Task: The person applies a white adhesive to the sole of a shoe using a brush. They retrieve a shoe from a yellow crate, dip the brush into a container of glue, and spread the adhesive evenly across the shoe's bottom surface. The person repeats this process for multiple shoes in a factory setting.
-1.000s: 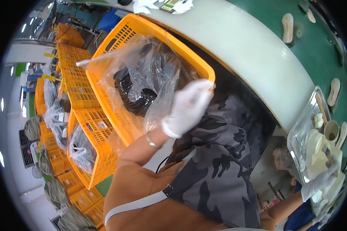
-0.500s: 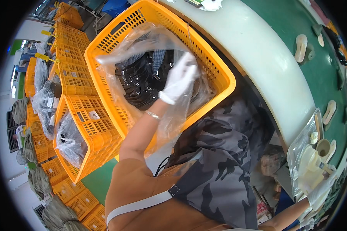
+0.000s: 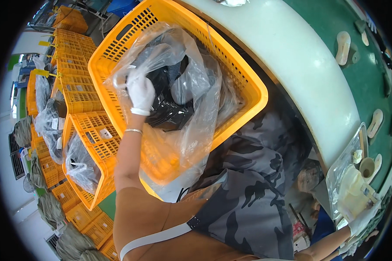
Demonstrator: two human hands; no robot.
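Your two hands are well apart. Your left hand [image 3: 141, 92], in a white knit-looking glove, is closed on a gathered fold of the bag [image 3: 200, 124], near the basket's left long edge. The bag is thin, clear, crinkled plastic; it sits inside the orange basket [image 3: 256, 96] and spills over its near edge in loose, cloudy folds. In the bag's mouth lie dark pieces [image 3: 172, 114], black, glossy and curved, with a greyish mesh-textured patch among them.

The basket is stiff moulded plastic with a thick smooth rim, rounded corners and rows of small slots. Its right long edge lies beside the worktop [image 3: 309, 13], which is green with a smooth whitish strip [image 3: 283, 48] along its near edge.

Your right hand [image 3: 365, 217], gloved too, is by the worktop's lower right end, beside a shiny tray [image 3: 340, 165]. You cannot tell from here whether its fingers are closed on anything. By the tray's right edge stands a round beige cup [image 3: 366, 166]. Long pale waisted pieces [image 3: 343, 48] lie on the green.
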